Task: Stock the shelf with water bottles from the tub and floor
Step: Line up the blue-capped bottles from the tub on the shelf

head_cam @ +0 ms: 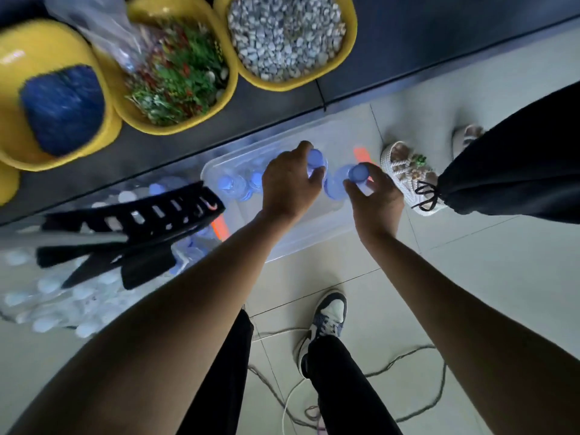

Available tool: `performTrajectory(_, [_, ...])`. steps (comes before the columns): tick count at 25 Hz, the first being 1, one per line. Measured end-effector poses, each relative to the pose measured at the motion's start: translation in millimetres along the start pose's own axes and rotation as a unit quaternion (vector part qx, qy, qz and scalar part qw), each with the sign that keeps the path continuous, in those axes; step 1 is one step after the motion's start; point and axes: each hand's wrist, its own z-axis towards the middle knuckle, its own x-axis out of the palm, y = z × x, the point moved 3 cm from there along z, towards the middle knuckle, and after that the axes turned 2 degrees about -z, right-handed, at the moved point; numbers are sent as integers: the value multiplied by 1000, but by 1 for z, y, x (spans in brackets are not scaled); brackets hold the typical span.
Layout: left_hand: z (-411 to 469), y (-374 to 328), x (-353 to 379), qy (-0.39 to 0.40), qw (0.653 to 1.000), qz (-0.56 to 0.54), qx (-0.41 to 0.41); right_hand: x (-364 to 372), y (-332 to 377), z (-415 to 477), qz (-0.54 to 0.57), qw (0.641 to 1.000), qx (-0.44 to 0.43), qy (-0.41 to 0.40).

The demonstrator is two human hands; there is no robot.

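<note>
Dark shelf (439,32) up top, carrying yellow bowls (282,86); under its edge, on the floor, a clear tub (314,233) with bottles (232,185) standing in it; left hand (288,186) grips a bottle (314,157) by the neck; right hand (375,196) grips a second bottle (358,173) just beside it, both over the tub.

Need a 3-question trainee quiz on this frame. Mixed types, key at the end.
1. True or false: the left hand grips a bottle by its blue cap end, and the right hand grips a second bottle.
2. Multiple choice: the rightmost yellow basin on the dark shelf holds A) pebbles B) water bottles C) shoes.
3. Fill in: other bottles stand below the hands in a clear ___ on the floor.

Key: 1 true; 2 A; 3 tub.
</note>
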Motion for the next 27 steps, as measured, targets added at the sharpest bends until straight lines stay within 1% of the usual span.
performTrajectory(3, [-4,-39,-67,-32,998,-44,-28,-51,51,-21,37,999,-11,-6])
performTrajectory(6, [-15,-83,-138,-86,991,-85,-61,-101,110,-48,69,997,-41,-13])
performTrajectory(9, [-25,-141,-227,-135,980,-128,-64,-164,191,-76,111,991,-68,-20])
performTrajectory(13, [-52,-216,-348,-202,960,-195,-19,-244,291,-116,190,976,-107,-24])
performTrajectory(16, [-73,-261,-420,-255,939,-232,-13,-289,343,-137,216,966,-137,-22])
performTrajectory(18, [-83,-292,-469,-297,923,-243,7,-322,384,-150,228,957,-179,-22])
performTrajectory(21, [-90,-331,-538,-358,897,-257,39,-371,445,-159,214,943,-254,-24])
performTrajectory(23, [-87,-348,-575,-383,880,-274,56,-393,478,-161,223,935,-275,-17])
performTrajectory(25, [-79,-365,-615,-397,866,-289,94,-417,522,-162,233,921,-312,-22])
performTrajectory(27, [-64,-376,-652,-395,866,-286,112,-437,568,-161,221,912,-344,-23])
